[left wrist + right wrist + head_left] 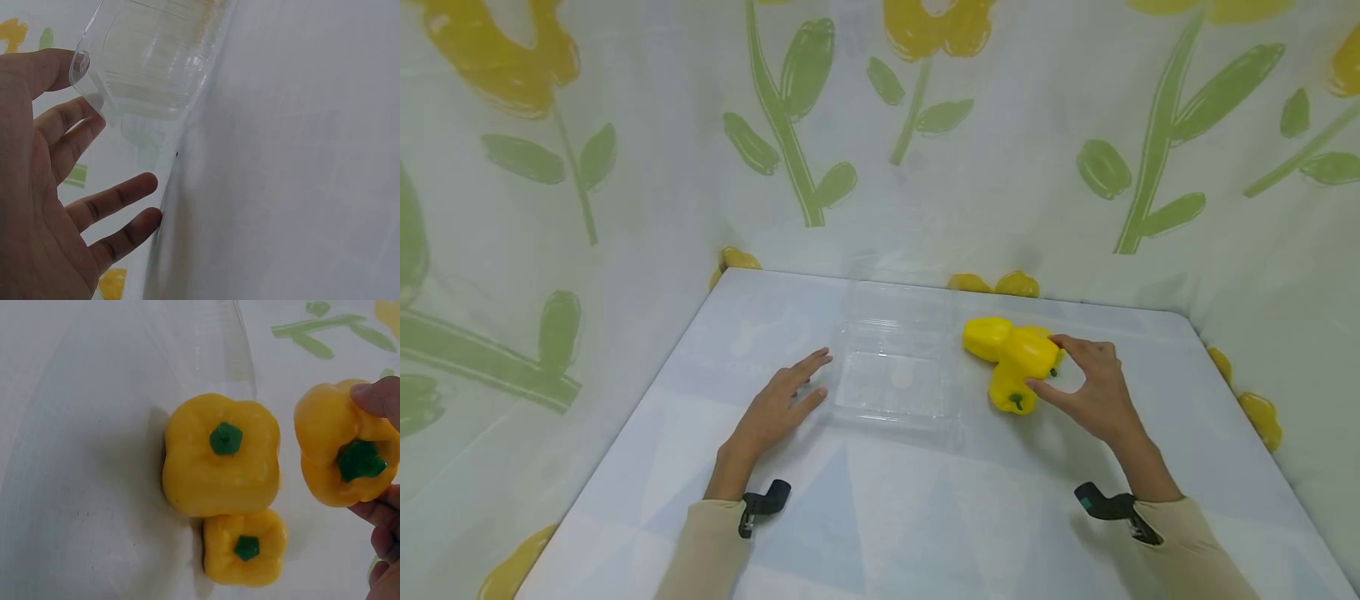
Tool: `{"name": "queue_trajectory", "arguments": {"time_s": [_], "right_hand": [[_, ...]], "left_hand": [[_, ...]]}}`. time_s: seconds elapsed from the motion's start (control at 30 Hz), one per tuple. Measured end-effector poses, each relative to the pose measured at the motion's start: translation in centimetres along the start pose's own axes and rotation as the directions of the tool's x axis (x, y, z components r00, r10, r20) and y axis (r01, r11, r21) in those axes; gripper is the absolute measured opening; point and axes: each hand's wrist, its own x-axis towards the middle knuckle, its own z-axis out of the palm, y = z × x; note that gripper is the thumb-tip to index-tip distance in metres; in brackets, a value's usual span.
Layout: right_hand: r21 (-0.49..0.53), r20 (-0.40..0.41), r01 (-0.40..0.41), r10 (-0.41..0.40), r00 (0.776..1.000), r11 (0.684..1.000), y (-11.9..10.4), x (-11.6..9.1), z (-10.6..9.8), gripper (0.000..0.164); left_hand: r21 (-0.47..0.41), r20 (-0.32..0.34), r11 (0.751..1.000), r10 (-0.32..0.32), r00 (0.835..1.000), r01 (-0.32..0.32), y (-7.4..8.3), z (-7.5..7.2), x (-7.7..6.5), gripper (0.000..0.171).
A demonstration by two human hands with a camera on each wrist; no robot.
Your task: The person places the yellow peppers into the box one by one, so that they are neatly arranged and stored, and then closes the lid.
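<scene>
My right hand (1093, 392) pinches a yellow bell pepper (328, 428) between thumb and fingers, its green stem toward the wrist camera. Two more yellow bell peppers lie close by in the right wrist view: a larger-looking pepper (219, 481) and another pepper (237, 572) against it. Left of them in the head view is a clear plastic box (891, 383), its lid (898, 304) standing open at the back. At the box's left side is my left hand (775, 408), fingers spread, with thumb and fingertips right at the rim in the left wrist view.
The box and peppers are on a pale table (887, 517) with faint blue triangles. A white curtain (1015, 150) printed with yellow flowers surrounds its back and sides. Black wrist mounts (763, 500) sit at both beige sleeves (707, 546).
</scene>
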Motion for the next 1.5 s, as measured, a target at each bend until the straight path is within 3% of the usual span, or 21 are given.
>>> {"name": "queue_trajectory", "arguments": {"time_s": [0.27,0.93,1.3,1.5], "right_hand": [[0.045,0.022,0.016,-0.017,1.0,0.999,-0.9,0.7,0.5,0.072],[0.105,0.057,0.074,-0.08,0.995,0.992,-2.4,2.0,2.7,0.07],[0.143,0.034,0.188,-0.194,0.98,0.972,-3.6,2.8,4.4,0.069],[0.145,0.049,0.19,-0.199,0.979,0.971,-4.2,3.1,5.0,0.069]], "left_hand": [[-0.026,0.013,1.0,-0.004,1.0,0.005,0.3,-0.3,0.2,0.056],[0.015,0.004,1.0,-0.002,1.0,0.002,0.3,-0.1,0.1,0.056],[0.009,0.006,1.0,-0.004,1.0,0.004,0.4,-0.1,0.0,0.056],[0.015,-0.001,1.0,-0.008,1.0,0.008,0.3,-0.1,0.0,0.056]]}}
